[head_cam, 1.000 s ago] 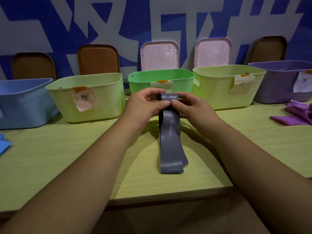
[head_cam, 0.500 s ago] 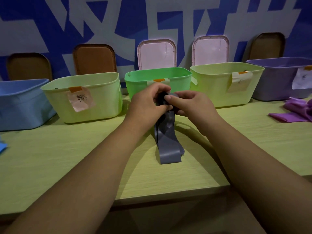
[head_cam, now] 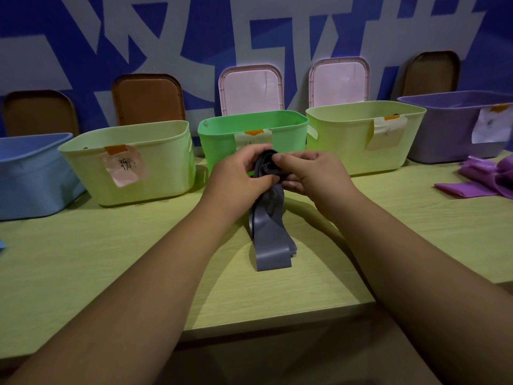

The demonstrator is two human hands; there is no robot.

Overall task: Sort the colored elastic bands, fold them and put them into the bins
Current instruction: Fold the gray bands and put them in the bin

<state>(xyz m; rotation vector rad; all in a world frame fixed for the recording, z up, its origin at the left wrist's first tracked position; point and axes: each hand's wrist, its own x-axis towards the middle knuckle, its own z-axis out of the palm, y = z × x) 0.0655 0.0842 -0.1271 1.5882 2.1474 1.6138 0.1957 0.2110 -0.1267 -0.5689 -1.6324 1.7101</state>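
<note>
Blue bin (head_cam: 30, 173) at table (head_cam: 83, 259) back-left edge. Left hand (head_cam: 240, 176) and right hand (head_cam: 311, 173) both pinch rolled top of grey band (head_cam: 270, 237); tail lies on table centre. Purple bands (head_cam: 488, 179) near right edge.

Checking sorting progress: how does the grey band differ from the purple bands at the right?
The grey band is gripped by the left hand and right hand, its top bunched between them; the purple bands lie untouched on the table. The grey band is in front of the green bin; the purple bands lie before the purple bin. Both are outside the bins.
</note>
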